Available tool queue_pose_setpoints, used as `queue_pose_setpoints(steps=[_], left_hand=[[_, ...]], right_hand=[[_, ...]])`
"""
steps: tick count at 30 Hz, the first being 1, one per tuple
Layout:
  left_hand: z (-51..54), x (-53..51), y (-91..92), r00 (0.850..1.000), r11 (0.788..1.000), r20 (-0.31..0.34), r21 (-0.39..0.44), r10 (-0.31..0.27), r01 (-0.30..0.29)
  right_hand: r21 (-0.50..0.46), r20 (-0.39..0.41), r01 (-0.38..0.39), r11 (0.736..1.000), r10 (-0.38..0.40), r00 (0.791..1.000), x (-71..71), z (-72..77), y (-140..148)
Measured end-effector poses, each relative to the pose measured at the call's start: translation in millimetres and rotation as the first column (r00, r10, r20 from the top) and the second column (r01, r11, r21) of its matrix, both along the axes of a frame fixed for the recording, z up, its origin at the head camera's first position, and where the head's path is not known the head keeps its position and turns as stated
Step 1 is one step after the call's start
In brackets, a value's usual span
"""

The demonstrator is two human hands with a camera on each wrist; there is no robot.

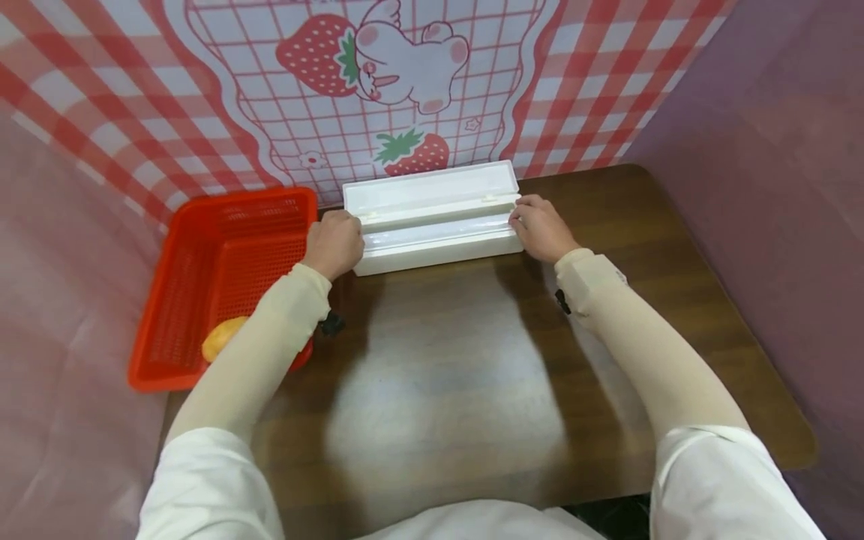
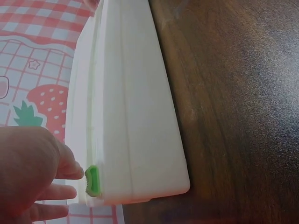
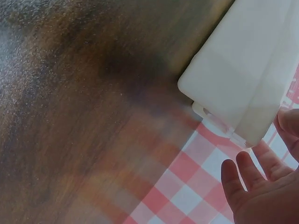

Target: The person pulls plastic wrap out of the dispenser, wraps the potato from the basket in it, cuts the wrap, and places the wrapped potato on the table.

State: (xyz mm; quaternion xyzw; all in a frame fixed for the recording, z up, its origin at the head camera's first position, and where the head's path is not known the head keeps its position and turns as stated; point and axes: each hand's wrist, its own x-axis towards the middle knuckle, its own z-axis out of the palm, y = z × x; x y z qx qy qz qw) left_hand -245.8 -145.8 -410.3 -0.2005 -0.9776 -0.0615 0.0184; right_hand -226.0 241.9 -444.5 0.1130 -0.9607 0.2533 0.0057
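A red basket is holding a yellow item at left. Beside it, the left hand, some fingers loosely apart, is meeting the open white box near its green tab; I cannot tell whether it is pinching. The box is lying across the tabletop's far side. The right hand is pinching its other end, probably, I am judging remotely, for steadiness.

A brown wood-grain desk lies beneath the hands, pale light glaring off its top on their near side. Beyond them spreads a red-and-white checked covering printed with strawberries; pinkish sheeting stands left of the hands, mauve sheeting right.
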Motion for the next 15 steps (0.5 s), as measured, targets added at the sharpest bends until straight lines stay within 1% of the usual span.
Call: queue_pose_setpoints(steps=[3, 6, 10, 15], left_hand=[[0.4, -2.1, 0.8, 1.000, 1.000, 0.014, 0.023, -0.016, 0.016], [0.1, -3.9, -0.2, 0.999, 0.999, 0.024, 0.036, -0.027, 0.026], [0.9, -4.3, -5.0, 0.999, 0.999, 0.039, 0.039, -0.026, 0.025], [3.7, -3.8, -11.9, 0.997, 0.999, 0.068, 0.020, -0.035, 0.034]], right_hand=[[0.013, -0.005, 0.015, 1.000, -0.015, 1.000, -0.7, -1.5, 5], [0.059, -0.040, 0.002, 0.998, 0.001, 0.999, -0.5, -3.2, 9], [0.137, -0.128, -0.052, 0.989, 0.070, 0.989, -2.9, -4.1, 10], [0.222, -0.222, -0.112, 0.969, 0.162, 0.962, -9.3, -3.8, 5]])
